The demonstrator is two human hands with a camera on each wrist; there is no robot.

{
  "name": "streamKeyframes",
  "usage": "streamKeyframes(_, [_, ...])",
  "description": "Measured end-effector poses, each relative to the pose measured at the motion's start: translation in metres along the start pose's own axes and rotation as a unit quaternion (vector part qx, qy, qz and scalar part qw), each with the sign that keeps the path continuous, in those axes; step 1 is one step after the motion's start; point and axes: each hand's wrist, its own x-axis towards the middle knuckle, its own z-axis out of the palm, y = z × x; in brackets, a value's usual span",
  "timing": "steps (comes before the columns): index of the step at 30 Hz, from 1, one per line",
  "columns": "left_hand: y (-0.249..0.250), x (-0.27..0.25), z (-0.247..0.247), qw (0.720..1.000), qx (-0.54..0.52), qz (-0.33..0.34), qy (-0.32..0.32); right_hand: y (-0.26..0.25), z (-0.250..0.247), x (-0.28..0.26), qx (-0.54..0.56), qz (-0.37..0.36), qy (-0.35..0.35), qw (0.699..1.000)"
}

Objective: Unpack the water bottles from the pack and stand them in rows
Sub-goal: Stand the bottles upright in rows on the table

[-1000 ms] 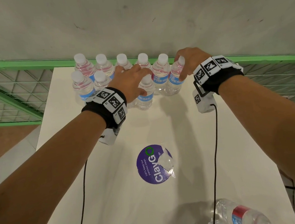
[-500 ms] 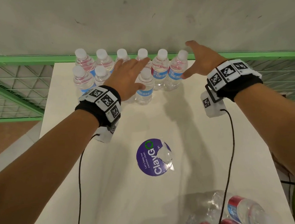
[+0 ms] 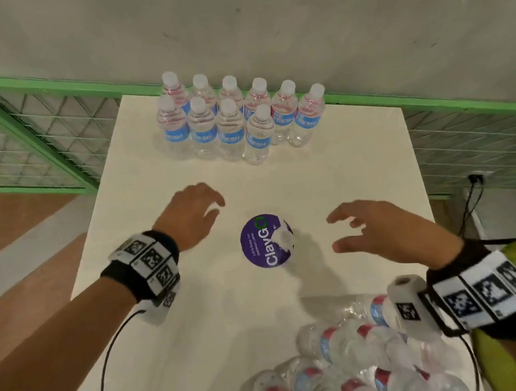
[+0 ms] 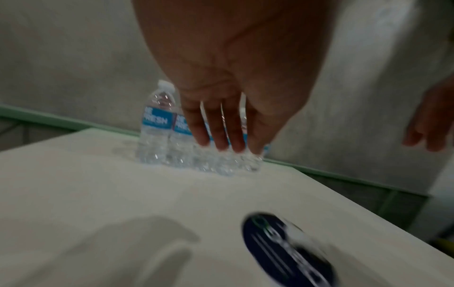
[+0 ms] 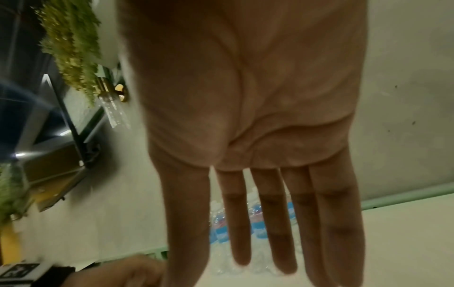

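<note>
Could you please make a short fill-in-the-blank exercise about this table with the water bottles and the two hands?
1. The back row of standing bottles holds ___ bottles.
2. The front row holds ___ bottles.
3. The round purple sticker on the table carries the word ___.
4. The left hand and the right hand both hold ___.

Missing words: six; four; ClayGO; nothing

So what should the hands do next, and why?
Probably reach back to the torn plastic pack of clear water bottles at the near edge of the white table and take another. Both the left hand and right hand hover empty, and the front row of standing bottles has four against six behind.
</note>
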Motion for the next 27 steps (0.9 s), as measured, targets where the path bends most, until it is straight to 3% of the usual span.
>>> streamKeyframes(3, [0.025,-0.066,0.021,0.973,-0.034,0.007,-0.23,-0.009,0.034,-0.037,-0.049,-0.018,-0.087,0.995])
streamKeyframes(5, [0.046,-0.107,0.032,0.939,-0.026,0.064,-0.337,-0.014,0.056,-0.056,-0.09,-0.047,-0.145,0.984])
streamKeyframes(8, [0.079,-0.151,0.038,0.896,-0.021,0.143,-0.421,-0.018,0.091,-0.076,-0.107,-0.077,-0.193,0.972])
streamKeyframes(10, [0.094,-0.169,0.035,0.874,-0.026,0.148,-0.463,-0.017,0.112,-0.082,-0.155,-0.104,-0.189,0.964])
streamKeyframes(14, [0.102,-0.187,0.035,0.868,-0.007,0.172,-0.466,-0.019,0.13,-0.087,-0.29,-0.133,-0.175,0.931])
streamKeyframes(17, [0.101,-0.197,0.043,0.882,-0.026,0.185,-0.432,-0.024,0.146,-0.094,-0.384,-0.135,-0.192,0.893])
streamKeyframes(19, [0.105,-0.199,0.047,0.895,-0.074,0.159,-0.41,-0.024,0.159,-0.093,-0.424,-0.147,-0.173,0.877])
streamKeyframes(22, [0.113,-0.194,0.052,0.9,-0.111,0.119,-0.406,-0.023,0.16,-0.086,-0.389,-0.148,-0.15,0.897])
streamKeyframes(27, [0.129,-0.176,0.06,0.897,-0.056,0.101,-0.426,-0.031,0.13,-0.06,-0.248,-0.105,-0.153,0.951])
